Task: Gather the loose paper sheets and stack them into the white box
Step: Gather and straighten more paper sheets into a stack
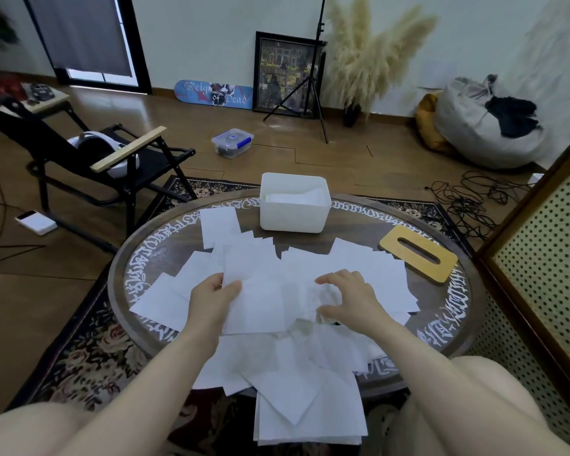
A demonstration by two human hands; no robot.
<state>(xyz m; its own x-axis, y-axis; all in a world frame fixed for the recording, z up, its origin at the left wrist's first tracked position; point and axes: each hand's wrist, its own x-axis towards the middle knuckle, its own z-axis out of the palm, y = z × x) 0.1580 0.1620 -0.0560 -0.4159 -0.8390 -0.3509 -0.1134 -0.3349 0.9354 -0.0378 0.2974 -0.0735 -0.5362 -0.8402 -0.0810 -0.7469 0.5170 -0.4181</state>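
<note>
left hand (211,299) pinches a paper sheet (254,291) by its left edge, nearer than the white box (293,212). right hand (346,296) hovers with fingers spread and curved over loose paper sheets (310,363) littering the round surface (441,311). likely best: square edges together before lifting toward the white box, or they'll fan out.

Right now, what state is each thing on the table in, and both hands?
White box: open, upright, some paper inside.
Paper sheets: loose, spread overlapping across table.
Wooden lid: off, flat beside box.
Left hand: pinches a sheet.
Right hand: curled over sheets.
</note>
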